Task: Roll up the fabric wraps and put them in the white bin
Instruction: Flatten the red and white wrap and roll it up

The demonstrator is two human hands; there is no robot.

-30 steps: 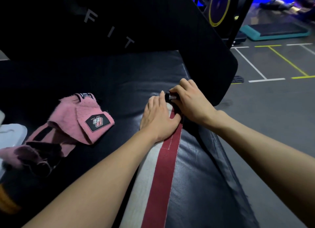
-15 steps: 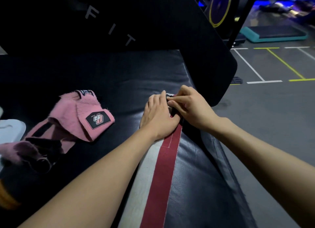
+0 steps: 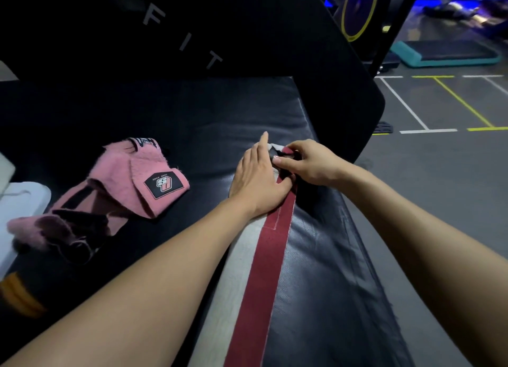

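I see my left hand lying flat, fingers straight, pressing the red and white wrap onto the black padded worktop at frame centre. My right hand pinches the wrap's far end with curled fingers. The strip runs down toward the bottom edge, close to the worktop's right edge, with open gym floor beyond. The pink wraps lie heaped at centre left, well apart from my hands. The white bin sits at the left edge.
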